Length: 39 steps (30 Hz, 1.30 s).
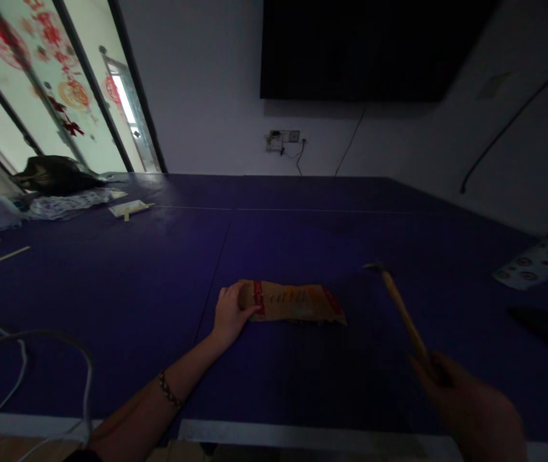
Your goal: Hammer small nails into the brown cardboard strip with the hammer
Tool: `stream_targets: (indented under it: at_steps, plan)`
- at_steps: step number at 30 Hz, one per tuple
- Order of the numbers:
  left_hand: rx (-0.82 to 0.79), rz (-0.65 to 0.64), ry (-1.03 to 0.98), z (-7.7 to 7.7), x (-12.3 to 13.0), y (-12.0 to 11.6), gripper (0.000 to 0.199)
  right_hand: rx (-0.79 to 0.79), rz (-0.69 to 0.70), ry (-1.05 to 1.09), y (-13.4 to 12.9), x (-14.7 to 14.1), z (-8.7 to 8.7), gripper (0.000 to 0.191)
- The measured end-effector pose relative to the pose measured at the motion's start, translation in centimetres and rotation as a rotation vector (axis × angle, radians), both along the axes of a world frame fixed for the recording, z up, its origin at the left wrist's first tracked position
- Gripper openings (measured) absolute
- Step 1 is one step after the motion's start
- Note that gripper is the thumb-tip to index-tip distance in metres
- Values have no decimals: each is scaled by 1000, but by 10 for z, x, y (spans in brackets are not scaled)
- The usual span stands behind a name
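A flat brown packet [298, 303] with red bands and dark printing lies on the purple tabletop [158, 269]. Gripping its left end is my left hand [231, 313], the thumb on top near the red band and the other fingers at the far edge. At the lower right, my right hand [466, 398] is wrapped round the wooden handle of a hammer [402, 311]. The hammer's dark head points away from me, above the table and to the right of the packet, apart from it. Both the right hand and the hammer are somewhat dark and blurred.
White cables [86, 372] loop at the lower left. A black bag [57, 174] and a white card [128, 207] lie at the far left. On the right are a patterned sheet [536, 263] and a dark flat object [546, 330]. A black screen [360, 51] hangs on the wall.
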<state>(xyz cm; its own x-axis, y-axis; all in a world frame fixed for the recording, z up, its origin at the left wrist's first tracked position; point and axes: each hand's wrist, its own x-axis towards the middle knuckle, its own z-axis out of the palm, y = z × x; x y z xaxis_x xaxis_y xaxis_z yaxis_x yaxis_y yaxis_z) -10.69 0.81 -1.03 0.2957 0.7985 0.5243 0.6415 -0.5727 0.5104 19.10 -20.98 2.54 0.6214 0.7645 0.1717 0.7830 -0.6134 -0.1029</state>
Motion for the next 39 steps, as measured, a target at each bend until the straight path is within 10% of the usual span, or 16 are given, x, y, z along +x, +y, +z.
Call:
stream_targets:
  at_steps: [9, 18, 39]
  plan:
    - [235, -28, -24, 45, -33, -54, 32, -249, -87, -14, 15, 101, -3, 42]
    - [417, -38, 319, -10, -73, -128, 30, -357, 0, -74, 18, 126, -15, 42]
    - [415, -27, 390, -23, -38, -148, 25, -333, 40, -117, 32, 116, -3, 44]
